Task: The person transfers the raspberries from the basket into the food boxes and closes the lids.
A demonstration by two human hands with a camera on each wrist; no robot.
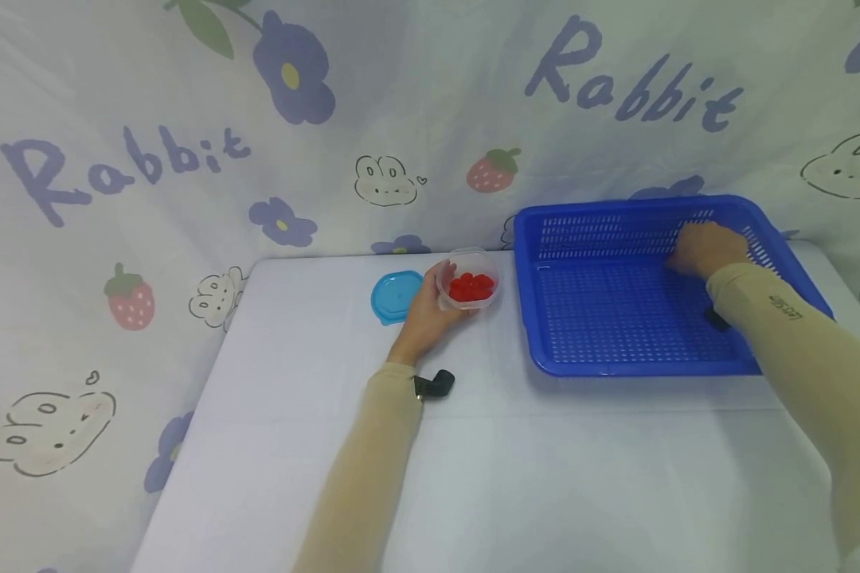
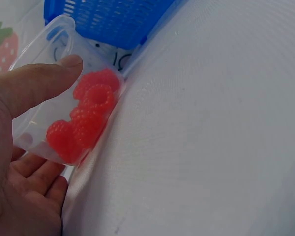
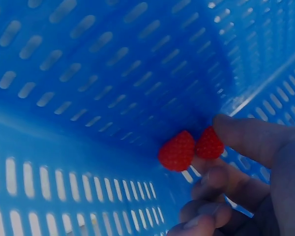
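Observation:
My left hand holds a small clear plastic tub at its side, thumb across the near wall and fingers round the far side. Several red raspberries lie inside the tub. Just left of it on the table is a blue lid. My right hand reaches into the far right corner of the blue basket. There, in the right wrist view, its thumb and forefinger pinch one raspberry. A second raspberry sits right beside that one, against the basket's corner.
The basket's slotted walls rise around my right hand. A white cloth covers the table. Behind the table hangs a printed curtain with rabbits, flowers and strawberries.

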